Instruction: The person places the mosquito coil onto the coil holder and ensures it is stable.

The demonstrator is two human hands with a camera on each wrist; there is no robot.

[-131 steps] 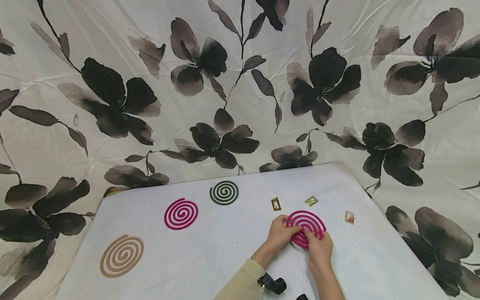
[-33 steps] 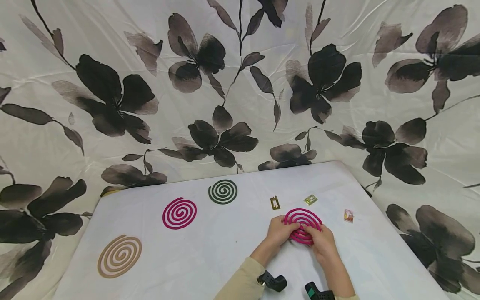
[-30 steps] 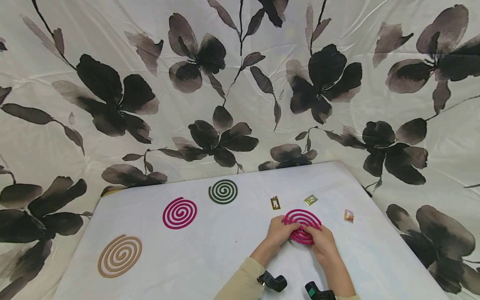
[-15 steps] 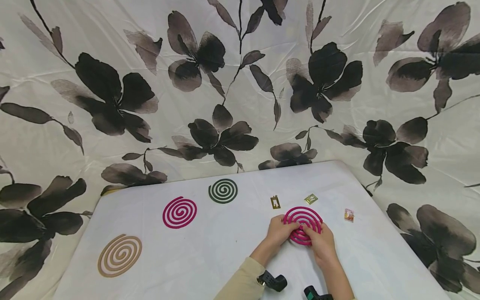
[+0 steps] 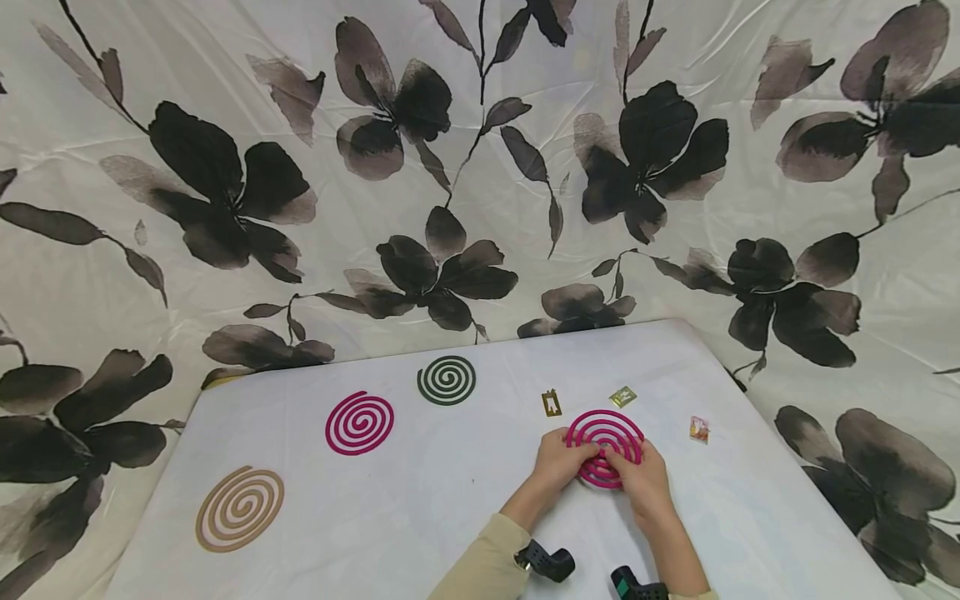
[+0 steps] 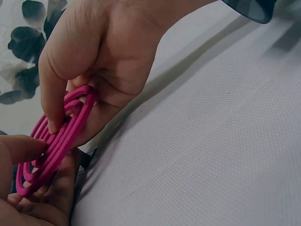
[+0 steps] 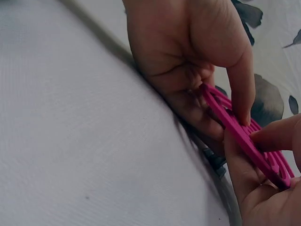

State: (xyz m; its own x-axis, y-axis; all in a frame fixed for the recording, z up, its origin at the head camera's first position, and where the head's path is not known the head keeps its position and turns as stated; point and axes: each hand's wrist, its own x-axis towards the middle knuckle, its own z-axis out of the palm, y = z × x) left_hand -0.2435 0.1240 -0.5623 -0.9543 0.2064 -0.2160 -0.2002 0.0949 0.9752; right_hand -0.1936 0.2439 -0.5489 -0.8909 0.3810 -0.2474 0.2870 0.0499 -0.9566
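A pink mosquito coil [image 5: 604, 422] is held up over the right part of the table by both hands. My left hand [image 5: 555, 465] grips its left edge, thumb pressed on the front near the centre. On the opposite edge, my right hand [image 5: 648, 483] pinches it the same way, the thumbs almost meeting. Both wrist views show the pink coil [image 6: 70, 126] tilted, with fingers curled behind it. In the right wrist view the coil [image 7: 244, 140] appears nearly edge-on. Whether it is one coil or two nested together, I cannot tell.
On the white table [image 5: 420, 500] lie a tan coil [image 5: 242, 510], another pink coil [image 5: 360, 423] and a green coil [image 5: 447, 381]. Beyond the hands are a gold metal stand [image 5: 551, 403], a gold piece [image 5: 622, 397] and a small pink-orange packet [image 5: 699, 430]. Floral cloth [image 5: 442, 283] hangs behind.
Since the earliest frame, my right hand has shifted up along the coil's right edge, and its wrist device has come into view. Over the last second the coil has tilted slightly; both grips stay.
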